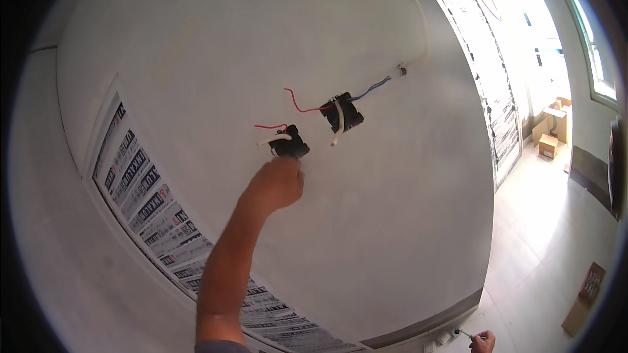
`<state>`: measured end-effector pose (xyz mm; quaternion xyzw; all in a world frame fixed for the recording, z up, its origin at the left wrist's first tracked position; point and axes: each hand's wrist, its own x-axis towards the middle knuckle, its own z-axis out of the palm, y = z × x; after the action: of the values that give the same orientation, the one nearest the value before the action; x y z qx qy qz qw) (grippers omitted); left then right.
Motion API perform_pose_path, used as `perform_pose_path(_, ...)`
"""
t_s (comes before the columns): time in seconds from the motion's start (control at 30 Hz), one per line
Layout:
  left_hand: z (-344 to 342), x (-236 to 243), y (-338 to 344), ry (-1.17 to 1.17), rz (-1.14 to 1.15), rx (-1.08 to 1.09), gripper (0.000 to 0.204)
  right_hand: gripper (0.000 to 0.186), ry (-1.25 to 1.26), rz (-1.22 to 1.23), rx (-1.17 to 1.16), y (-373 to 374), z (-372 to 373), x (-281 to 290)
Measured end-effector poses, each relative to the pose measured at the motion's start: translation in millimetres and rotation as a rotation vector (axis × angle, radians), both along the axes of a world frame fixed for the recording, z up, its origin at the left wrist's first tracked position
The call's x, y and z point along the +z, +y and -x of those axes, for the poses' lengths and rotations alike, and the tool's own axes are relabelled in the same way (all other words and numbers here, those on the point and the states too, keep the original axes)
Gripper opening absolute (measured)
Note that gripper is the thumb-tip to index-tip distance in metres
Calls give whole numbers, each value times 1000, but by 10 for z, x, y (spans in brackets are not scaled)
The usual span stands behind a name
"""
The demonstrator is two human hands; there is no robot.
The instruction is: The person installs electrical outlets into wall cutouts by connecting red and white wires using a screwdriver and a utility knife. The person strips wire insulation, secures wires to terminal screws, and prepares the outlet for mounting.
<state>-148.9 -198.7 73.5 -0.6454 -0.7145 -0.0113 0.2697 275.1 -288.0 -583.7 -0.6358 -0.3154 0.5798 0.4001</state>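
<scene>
My left arm reaches up to a white wall, and my left hand [278,182] is closed at the lower edge of a black wall box [289,142]. Its fingertips are hidden by the hand, so what they grip does not show. Out of this box come a red wire [269,126] and a white cable [276,138]. A second black wall box [341,114] sits up and to the right, with red and blue wires and a white cable. Low at the right, my right hand [483,342] grips a slim tool with a pale green part [465,333], perhaps a screwdriver.
A frame wrapped in printed film [147,189] runs along the left; another wrapped frame [474,59] edges the bright doorway. A white cable [422,26] leaves a small wall hole. Cardboard boxes [548,147] stand on the tiled floor, and flat cardboard [584,297] lies at right.
</scene>
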Motion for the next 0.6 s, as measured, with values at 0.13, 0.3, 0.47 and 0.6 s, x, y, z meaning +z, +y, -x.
perform_pose_path(0.13,-229,38,-30,-32,-200,-272,22,21,17,-13,-54,4,22,56)
perform_pose_path(0.3,-73,40,-54,-259,-42,-321,23,24,-3,43,-26,-181,-53,5)
perform_pose_path(0.47,216,-39,119,-8,-273,-621,22,12,17,97,-131,-234,-95,-5)
perform_pose_path(0.6,448,-146,298,-402,-175,-530,20,12,10,67,-102,-219,-107,-50)
